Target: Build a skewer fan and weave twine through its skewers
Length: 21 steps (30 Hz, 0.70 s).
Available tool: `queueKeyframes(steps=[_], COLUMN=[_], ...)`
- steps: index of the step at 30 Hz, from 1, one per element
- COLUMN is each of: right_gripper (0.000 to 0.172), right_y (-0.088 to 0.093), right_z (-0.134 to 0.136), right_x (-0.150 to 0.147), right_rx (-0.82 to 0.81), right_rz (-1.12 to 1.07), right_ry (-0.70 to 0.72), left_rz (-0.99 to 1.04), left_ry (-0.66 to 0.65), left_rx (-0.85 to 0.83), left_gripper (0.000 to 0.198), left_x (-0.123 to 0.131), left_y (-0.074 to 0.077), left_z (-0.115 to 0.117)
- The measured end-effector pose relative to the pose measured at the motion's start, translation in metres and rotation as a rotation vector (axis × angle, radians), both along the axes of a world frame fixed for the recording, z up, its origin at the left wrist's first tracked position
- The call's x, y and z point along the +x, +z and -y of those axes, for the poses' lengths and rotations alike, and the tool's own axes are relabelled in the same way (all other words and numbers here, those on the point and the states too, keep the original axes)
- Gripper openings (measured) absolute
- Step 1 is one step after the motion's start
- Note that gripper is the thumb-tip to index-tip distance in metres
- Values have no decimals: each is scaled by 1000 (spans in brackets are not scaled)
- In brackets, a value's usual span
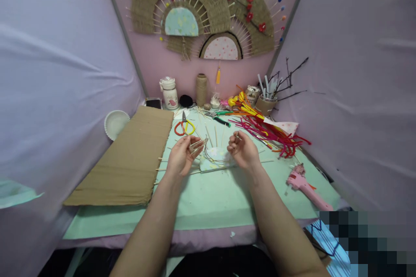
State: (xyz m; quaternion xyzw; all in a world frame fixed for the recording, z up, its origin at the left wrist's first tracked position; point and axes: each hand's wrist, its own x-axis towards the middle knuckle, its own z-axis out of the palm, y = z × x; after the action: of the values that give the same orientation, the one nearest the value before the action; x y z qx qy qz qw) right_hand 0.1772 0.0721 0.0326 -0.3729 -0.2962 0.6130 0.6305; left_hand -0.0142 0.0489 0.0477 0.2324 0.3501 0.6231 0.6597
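My left hand [182, 154] is curled around a strand of tan twine [199, 144] beside a small half-round card piece [215, 158] with thin wooden sticks fanning out of it. That piece lies flat on the mint-green mat [208, 199]. My right hand [242, 149] hovers at the piece's right edge, fingers pinched together on something too thin to name. Both forearms reach in from the bottom of the view.
A brown cardboard sheet [130, 160] lies left, a white paper bowl [115, 124] beyond it. Red-and-yellow scissors [183, 126], green pliers [221, 117], a pile of pipe cleaners [266, 130], a pink glue gun [305, 186], a twine spool [201, 88] and woven fans [182, 4] on the wall surround the mat.
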Motion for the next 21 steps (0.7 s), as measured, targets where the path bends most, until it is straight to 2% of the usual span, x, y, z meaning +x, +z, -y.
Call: queueKeyframes(steps=[2, 4, 6, 10, 16, 21], right_gripper=[23, 30, 33, 28, 18, 16], right_y=[-2, -4, -3, 0, 2, 1], right_z=[2, 5, 10, 15, 17, 15], right_x=[-8, -16, -21, -23, -21, -22], right_rx=[55, 212, 339, 315, 364, 276], right_rz=[349, 660, 782, 648, 619, 591], right_ry=[-135, -227, -173, 28, -15, 2], left_rz=[-11, -33, -67, -154, -365, -656], left_ry=[-27, -76, -127, -192, -234, -296], left_rx=[31, 57, 78, 85, 99, 181], left_gripper=[10, 11, 14, 23, 30, 27], left_x=[1, 3, 6, 10, 16, 18], left_y=[1, 1, 1, 1, -2, -13], left_z=[2, 4, 6, 9, 10, 7])
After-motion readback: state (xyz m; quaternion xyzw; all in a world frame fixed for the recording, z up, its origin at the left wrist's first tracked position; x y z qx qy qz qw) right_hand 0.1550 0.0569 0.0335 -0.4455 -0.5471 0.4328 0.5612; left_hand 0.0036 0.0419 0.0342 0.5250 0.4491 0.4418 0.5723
